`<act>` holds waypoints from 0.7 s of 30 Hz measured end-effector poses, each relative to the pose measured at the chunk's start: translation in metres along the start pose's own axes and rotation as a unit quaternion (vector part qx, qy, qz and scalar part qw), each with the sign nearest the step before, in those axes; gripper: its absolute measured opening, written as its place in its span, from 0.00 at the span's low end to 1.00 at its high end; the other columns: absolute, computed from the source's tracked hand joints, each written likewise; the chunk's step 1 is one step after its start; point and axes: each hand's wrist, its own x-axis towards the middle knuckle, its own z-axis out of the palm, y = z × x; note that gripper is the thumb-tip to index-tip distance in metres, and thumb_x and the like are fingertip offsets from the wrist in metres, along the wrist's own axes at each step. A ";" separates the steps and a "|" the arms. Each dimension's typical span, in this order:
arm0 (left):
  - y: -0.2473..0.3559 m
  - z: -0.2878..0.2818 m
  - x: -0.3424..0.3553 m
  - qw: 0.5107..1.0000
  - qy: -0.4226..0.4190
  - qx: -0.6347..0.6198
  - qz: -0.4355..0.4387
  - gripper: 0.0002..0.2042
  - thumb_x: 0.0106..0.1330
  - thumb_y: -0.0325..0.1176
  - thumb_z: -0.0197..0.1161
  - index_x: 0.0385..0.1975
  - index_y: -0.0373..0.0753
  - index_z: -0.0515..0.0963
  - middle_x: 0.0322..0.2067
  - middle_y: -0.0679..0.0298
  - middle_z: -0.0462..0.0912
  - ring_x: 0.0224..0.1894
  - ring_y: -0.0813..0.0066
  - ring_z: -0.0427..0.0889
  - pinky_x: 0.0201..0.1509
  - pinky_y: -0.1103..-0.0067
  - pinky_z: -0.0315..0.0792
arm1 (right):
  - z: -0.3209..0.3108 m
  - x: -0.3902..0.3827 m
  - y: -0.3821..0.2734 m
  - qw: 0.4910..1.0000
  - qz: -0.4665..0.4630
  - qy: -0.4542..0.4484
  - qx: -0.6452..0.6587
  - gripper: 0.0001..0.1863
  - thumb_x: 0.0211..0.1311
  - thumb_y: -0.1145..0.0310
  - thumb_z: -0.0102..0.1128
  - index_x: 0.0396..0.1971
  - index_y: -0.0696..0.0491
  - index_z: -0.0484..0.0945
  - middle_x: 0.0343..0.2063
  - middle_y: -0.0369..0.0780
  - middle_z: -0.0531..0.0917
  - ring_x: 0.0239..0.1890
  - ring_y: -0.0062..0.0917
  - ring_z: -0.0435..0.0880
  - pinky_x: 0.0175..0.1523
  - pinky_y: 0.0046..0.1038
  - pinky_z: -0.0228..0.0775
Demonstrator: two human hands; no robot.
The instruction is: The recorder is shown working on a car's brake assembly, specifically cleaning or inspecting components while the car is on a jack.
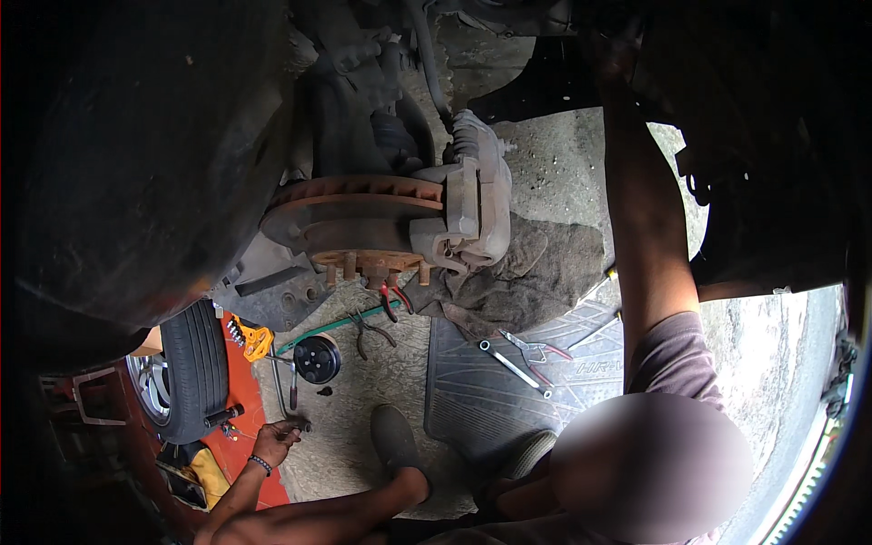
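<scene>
My left hand (pixel 275 443), with a beaded bracelet at the wrist, is low at the left above the floor. Its fingers are drawn together around a small dark piece (pixel 305 426) whose kind is too small to tell. A ratchet-like metal handle (pixel 293 389) and a round black pulley-like part (pixel 318 360) lie just beyond it. On the right, my forearm reaches far up into the dark wheel well; my right hand (pixel 619 50) is lost in shadow there. Left of that arm are the rusty brake disc (pixel 350 213) and its caliper (pixel 481 204).
A grey rubber mat (pixel 463 409) holds a wrench (pixel 515 368) and pliers (pixel 536 347). A dark cloth (pixel 545 272) lies beneath the caliper. More pliers (pixel 372 334), a green rod (pixel 336 329), a yellow tool holder (pixel 256 339) and a removed wheel (pixel 195 372) are leftward. A blurred patch covers the lower right.
</scene>
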 end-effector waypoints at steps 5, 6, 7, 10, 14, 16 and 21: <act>-0.006 -0.003 0.007 1.000 0.005 0.002 -0.004 0.10 0.68 0.29 0.60 0.45 0.33 0.80 0.32 0.64 0.85 0.34 0.78 0.83 0.37 0.81 0.74 | 0.015 0.014 0.002 1.000 -0.006 0.014 -0.015 0.56 0.47 0.42 0.70 0.68 0.56 0.49 0.62 0.59 0.62 0.63 0.53 0.66 0.64 0.43 0.63; -0.005 -0.002 0.008 1.000 0.011 -0.007 -0.006 0.10 0.67 0.29 0.61 0.45 0.34 0.81 0.29 0.65 0.85 0.32 0.81 0.82 0.36 0.81 0.73 | 0.014 0.011 0.004 1.000 -0.007 0.017 -0.017 0.56 0.47 0.42 0.70 0.68 0.56 0.50 0.62 0.59 0.62 0.63 0.53 0.66 0.64 0.43 0.63; -0.003 -0.003 0.008 1.000 0.012 -0.006 -0.006 0.10 0.67 0.29 0.61 0.45 0.34 0.81 0.29 0.65 0.85 0.32 0.81 0.82 0.36 0.81 0.73 | 0.015 0.012 0.005 1.000 -0.007 0.020 -0.020 0.56 0.47 0.42 0.70 0.68 0.56 0.50 0.62 0.59 0.62 0.63 0.53 0.66 0.64 0.43 0.63; -0.001 -0.002 0.007 1.000 0.011 0.006 0.000 0.10 0.67 0.29 0.61 0.44 0.34 0.81 0.28 0.65 0.84 0.30 0.81 0.81 0.36 0.81 0.73 | 0.017 0.013 0.004 0.999 -0.011 0.026 -0.025 0.55 0.48 0.43 0.70 0.68 0.56 0.50 0.62 0.58 0.62 0.63 0.53 0.66 0.64 0.43 0.64; -0.001 0.000 0.009 1.000 0.013 -0.014 0.005 0.09 0.67 0.29 0.61 0.45 0.34 0.81 0.28 0.66 0.84 0.29 0.81 0.79 0.36 0.81 0.73 | 0.015 0.007 -0.002 0.999 -0.018 0.037 -0.036 0.54 0.48 0.43 0.70 0.68 0.55 0.51 0.62 0.58 0.62 0.63 0.53 0.66 0.64 0.43 0.64; 0.001 0.000 0.008 1.000 0.011 -0.014 0.005 0.09 0.68 0.28 0.61 0.45 0.35 0.81 0.28 0.66 0.84 0.29 0.81 0.79 0.36 0.81 0.73 | 0.013 0.009 0.002 0.998 -0.018 0.042 -0.040 0.53 0.48 0.43 0.69 0.68 0.55 0.51 0.62 0.58 0.62 0.63 0.53 0.67 0.63 0.43 0.65; 0.004 -0.001 0.006 1.000 -0.010 0.019 0.015 0.11 0.69 0.29 0.59 0.48 0.34 0.80 0.38 0.63 0.86 0.37 0.75 0.85 0.39 0.79 0.75 | 0.011 0.003 -0.004 0.997 -0.024 0.054 -0.053 0.52 0.49 0.44 0.69 0.67 0.55 0.52 0.62 0.58 0.62 0.62 0.53 0.67 0.63 0.43 0.65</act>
